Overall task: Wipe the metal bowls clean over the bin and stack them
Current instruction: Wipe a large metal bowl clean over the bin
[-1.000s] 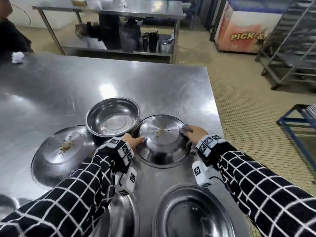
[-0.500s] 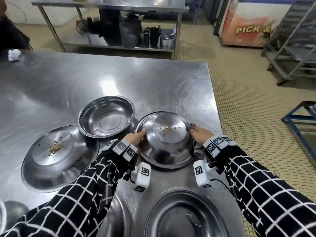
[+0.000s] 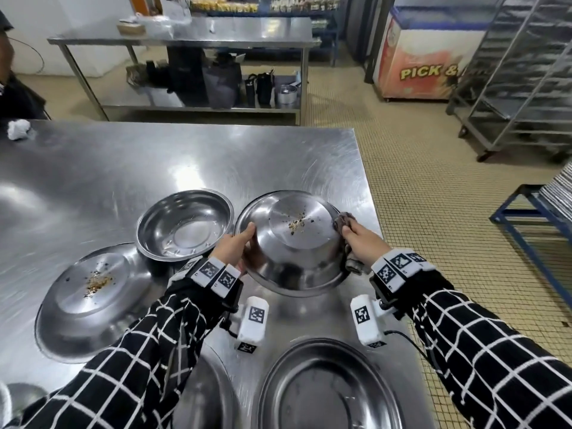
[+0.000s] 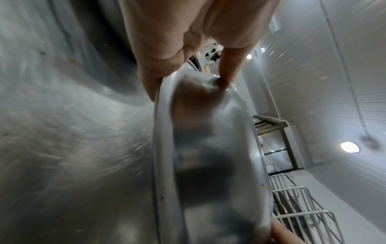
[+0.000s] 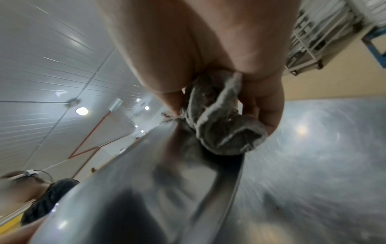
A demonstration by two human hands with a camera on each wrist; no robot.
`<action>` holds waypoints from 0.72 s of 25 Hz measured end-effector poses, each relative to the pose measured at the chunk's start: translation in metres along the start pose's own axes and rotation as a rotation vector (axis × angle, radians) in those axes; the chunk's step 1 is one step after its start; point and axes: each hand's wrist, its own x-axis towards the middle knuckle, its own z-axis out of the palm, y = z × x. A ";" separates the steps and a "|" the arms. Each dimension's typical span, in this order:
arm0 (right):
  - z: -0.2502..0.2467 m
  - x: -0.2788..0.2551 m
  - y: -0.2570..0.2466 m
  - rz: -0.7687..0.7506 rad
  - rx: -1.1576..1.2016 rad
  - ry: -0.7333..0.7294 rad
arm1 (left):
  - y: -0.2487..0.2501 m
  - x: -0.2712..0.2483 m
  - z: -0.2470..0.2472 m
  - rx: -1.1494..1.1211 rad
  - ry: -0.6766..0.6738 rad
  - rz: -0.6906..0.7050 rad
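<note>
An upside-down metal bowl (image 3: pixel 297 252) with crumbs on its base is held tilted just above the steel table (image 3: pixel 154 162). My left hand (image 3: pixel 238 243) grips its left rim (image 4: pixel 165 132), thumb on the outside and fingers underneath. My right hand (image 3: pixel 362 239) holds a grey cloth (image 3: pixel 342 219) bunched against the bowl's right side (image 5: pixel 146 181); in the right wrist view the cloth (image 5: pixel 221 128) sits between thumb and fingers. An upright bowl (image 3: pixel 185 224) stands left of the held one. Another upturned bowl (image 3: pixel 89 298) with crumbs lies at the near left.
Two more bowls (image 3: pixel 328 388) (image 3: pixel 213 394) sit at the near edge below my wrists. The table's right edge (image 3: pixel 371 212) runs just past my right hand. A crumpled white paper (image 3: pixel 18 129) and a person (image 3: pixel 15 97) are at the far left. A blue frame (image 3: pixel 532 224) stands on the floor to the right.
The crumb-topped bowl has risen off the table between both hands and tilted its base away from me. The head view has swung upward.
</note>
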 end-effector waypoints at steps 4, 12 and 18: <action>-0.026 -0.044 -0.016 -0.010 0.081 0.161 | 0.035 -0.038 0.017 0.018 -0.099 0.075; -0.059 -0.206 0.002 0.139 0.078 0.558 | 0.033 -0.137 0.056 0.052 -0.430 0.073; -0.071 -0.305 0.049 0.298 0.098 0.683 | -0.004 -0.204 0.093 0.013 -0.525 -0.036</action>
